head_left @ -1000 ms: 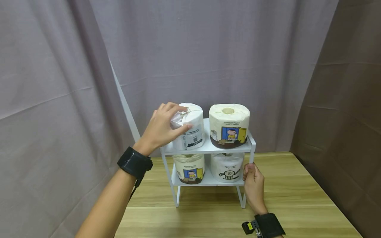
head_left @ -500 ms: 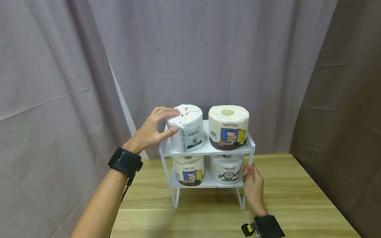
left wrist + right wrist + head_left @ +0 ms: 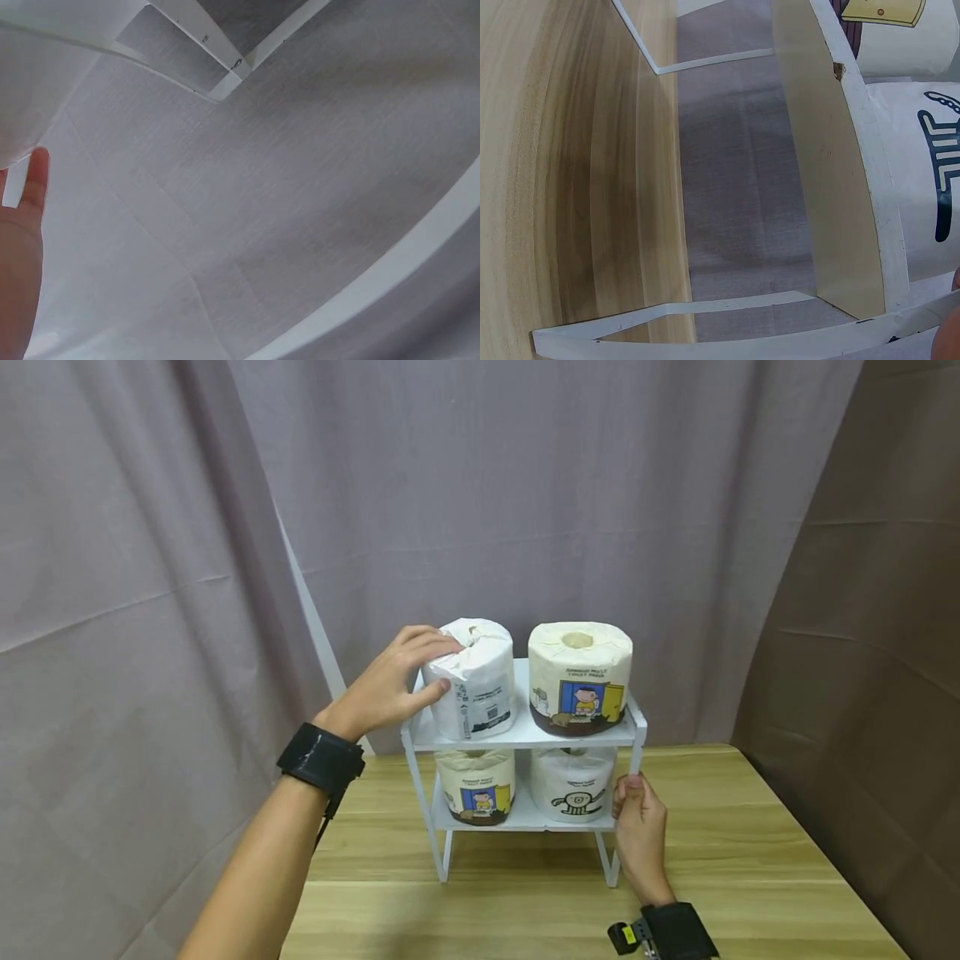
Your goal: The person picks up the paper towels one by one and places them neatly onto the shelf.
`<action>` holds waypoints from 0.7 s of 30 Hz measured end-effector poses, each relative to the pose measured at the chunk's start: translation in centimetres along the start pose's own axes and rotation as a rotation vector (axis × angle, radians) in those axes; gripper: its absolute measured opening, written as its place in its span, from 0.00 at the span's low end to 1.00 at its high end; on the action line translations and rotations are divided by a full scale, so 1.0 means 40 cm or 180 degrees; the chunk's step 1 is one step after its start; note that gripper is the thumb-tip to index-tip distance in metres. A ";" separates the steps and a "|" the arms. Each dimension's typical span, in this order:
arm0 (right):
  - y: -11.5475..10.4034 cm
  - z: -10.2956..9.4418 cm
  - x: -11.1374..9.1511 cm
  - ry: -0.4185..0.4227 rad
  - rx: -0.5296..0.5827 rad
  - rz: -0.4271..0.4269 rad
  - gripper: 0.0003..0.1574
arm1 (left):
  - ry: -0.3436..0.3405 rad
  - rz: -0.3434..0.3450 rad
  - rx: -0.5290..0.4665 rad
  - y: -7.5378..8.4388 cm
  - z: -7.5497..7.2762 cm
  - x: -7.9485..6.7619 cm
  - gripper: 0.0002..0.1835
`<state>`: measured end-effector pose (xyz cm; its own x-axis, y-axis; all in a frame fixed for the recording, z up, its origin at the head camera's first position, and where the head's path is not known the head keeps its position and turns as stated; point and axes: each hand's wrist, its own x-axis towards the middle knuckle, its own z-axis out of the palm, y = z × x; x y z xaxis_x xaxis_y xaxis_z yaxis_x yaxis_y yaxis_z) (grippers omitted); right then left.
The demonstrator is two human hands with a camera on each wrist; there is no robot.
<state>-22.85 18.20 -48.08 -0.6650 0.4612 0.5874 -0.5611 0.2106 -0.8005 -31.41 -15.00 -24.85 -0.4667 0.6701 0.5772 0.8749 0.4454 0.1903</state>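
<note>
A white paper-wrapped toilet roll (image 3: 483, 693) stands at the left of the top shelf of a small white two-tier rack (image 3: 523, 739). My left hand (image 3: 390, 685) holds that roll from the left, fingers over its top edge and thumb against its front. In the left wrist view, only part of this hand (image 3: 21, 255) shows, at the left border. My right hand (image 3: 641, 827) grips the rack's right front post below the top shelf. To the right on the same shelf is a cream toilet roll (image 3: 547, 693) with a cartoon print.
On the lower shelf stand another cream cartoon toilet roll (image 3: 476, 777) and a white one (image 3: 573, 781) with a black drawing. The rack rests on a wooden table (image 3: 525, 910). Grey curtain (image 3: 600, 485) hangs close behind and at the left; brown fabric (image 3: 862, 693) borders the right.
My left hand has shifted left, and the white roll on top has moved slightly left with it. My right hand keeps its place on the post.
</note>
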 end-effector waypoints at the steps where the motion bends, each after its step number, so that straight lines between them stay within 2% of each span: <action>1: 0.001 0.000 0.000 -0.0005 0.0002 -0.0002 0.29 | -0.0008 0.0009 -0.0039 0.000 -0.001 0.000 0.25; 5: -0.002 -0.001 0.001 -0.0027 0.0031 -0.0007 0.29 | 0.0030 0.0043 -0.0195 0.001 -0.001 0.001 0.23; 11: -0.007 0.000 0.002 -0.0016 0.0048 0.0033 0.29 | 0.0136 -0.0010 -0.0212 0.016 0.001 0.014 0.21; 21: -0.005 0.000 0.001 -0.0001 0.0058 0.0094 0.30 | 0.0171 -0.0373 0.0176 0.078 0.013 0.035 0.21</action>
<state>-22.76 18.19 -47.91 -0.6815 0.4668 0.5636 -0.5502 0.1810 -0.8152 -29.40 -12.37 -23.85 -0.5564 0.5794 0.5955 0.8056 0.5518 0.2159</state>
